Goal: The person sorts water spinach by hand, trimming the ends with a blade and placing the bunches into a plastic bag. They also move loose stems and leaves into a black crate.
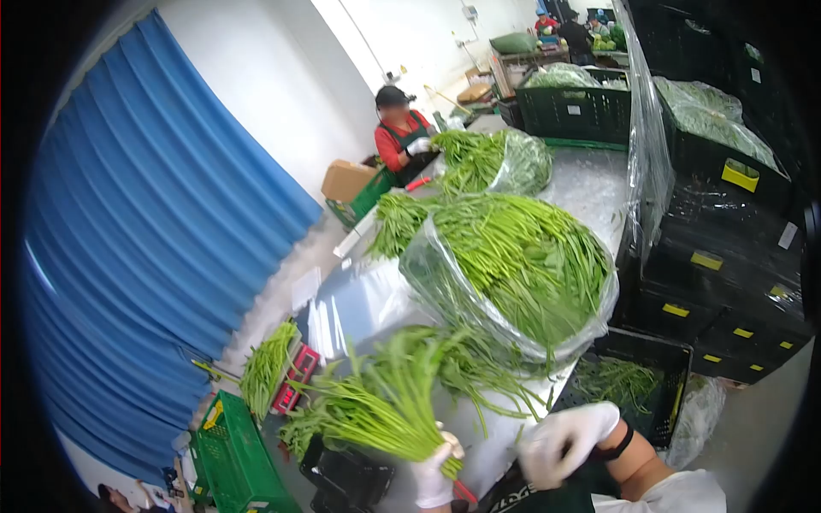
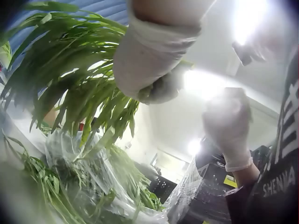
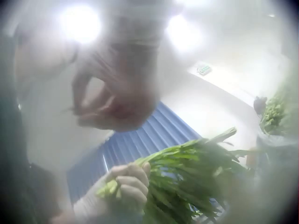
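My gloved left hand point(image 1: 434, 475) grips a bunch of long-stemmed leafy greens point(image 1: 389, 419) by the stem ends. Its leaves fan out away from me over the table. In the right wrist view, the left fingers point(image 3: 133, 186) wrap round the pale cut stems. To the right, my gloved right hand point(image 1: 564, 446) is raised near the table edge, apart from the bunch. Its fingers are curled, with thumb and fingertips together in the right wrist view, and nothing plainly shows in them. Loose greens point(image 1: 492, 376) lie beyond the bunch, before a large clear bag of greens point(image 1: 530, 265).
A red scale point(image 1: 297, 378) bearing greens stands left on the metal table point(image 1: 594, 184). Below are a black basket point(image 1: 346, 474) and a green crate point(image 1: 235, 457). At right, a black crate point(image 1: 650, 344) sits beside stacked dark crates point(image 1: 727, 282). Another person point(image 1: 400, 137) works across the table.
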### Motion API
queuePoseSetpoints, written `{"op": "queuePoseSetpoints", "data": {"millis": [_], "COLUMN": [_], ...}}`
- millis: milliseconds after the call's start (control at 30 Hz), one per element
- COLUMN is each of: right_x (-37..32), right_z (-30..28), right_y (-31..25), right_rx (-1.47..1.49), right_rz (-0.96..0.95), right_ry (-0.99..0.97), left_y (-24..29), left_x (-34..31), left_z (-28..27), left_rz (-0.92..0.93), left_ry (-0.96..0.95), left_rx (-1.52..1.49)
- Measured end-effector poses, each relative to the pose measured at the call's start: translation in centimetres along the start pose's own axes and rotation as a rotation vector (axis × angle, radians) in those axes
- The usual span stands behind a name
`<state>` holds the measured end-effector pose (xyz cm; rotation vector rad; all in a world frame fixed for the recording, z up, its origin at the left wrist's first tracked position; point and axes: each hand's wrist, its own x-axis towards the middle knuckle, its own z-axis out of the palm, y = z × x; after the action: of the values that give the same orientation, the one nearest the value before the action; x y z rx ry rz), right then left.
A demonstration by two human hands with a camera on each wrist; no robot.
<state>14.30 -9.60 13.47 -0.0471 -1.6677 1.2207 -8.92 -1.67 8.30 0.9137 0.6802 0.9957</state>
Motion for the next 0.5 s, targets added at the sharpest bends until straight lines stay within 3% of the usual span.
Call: {"op": "queuePoseSetpoints", "data": {"millis": [33,100,167,233,267,400,467,500], "right_x": [-0.9,-3.9,-4.2,-9.1,-10.9,-13.3,-14.0,-13.9], "right_z": [-1.0,-1.8,-3.4,-4.2,-3.8,-1.4,-1.4,-1.6], "right_y": [-0.3,1.5,4.3,12.2,15.3,22.0,24.9,25.2], "right_rx": [0.207,0.419,-0.374,-1.266,-1.221,-1.491,-1.756,-1.754], "right_rz": [-0.133,-0.135,0.634,0.732,0.785,0.813,1.103,1.097], "right_ry": [-0.098,0.306,0.833,0.655,0.617,0.452,0.339,0.338], "left_y": [0.1,0.3,0.5,-0.1,-0.2,-0.4,-0.4,-0.5], "left_x": [-0.1,-0.1,-0.2,-0.1,-0.2,-0.8,-0.8,-0.8], "left_z": [-0.2,-0.7,-0.9,-2.2,-2.5,-3.1,-3.0,-3.0], "left_rz": [0.056,0.137,0.145,0.115,0.086,0.060,0.019,0.023], "left_ry": [0.042,0.028,0.022,-0.033,0.014,0.083,0.145,0.148], "left_rx": [-0.009,-0.079,-0.083,-0.168,-0.242,-0.244,-0.221,-0.219]}}
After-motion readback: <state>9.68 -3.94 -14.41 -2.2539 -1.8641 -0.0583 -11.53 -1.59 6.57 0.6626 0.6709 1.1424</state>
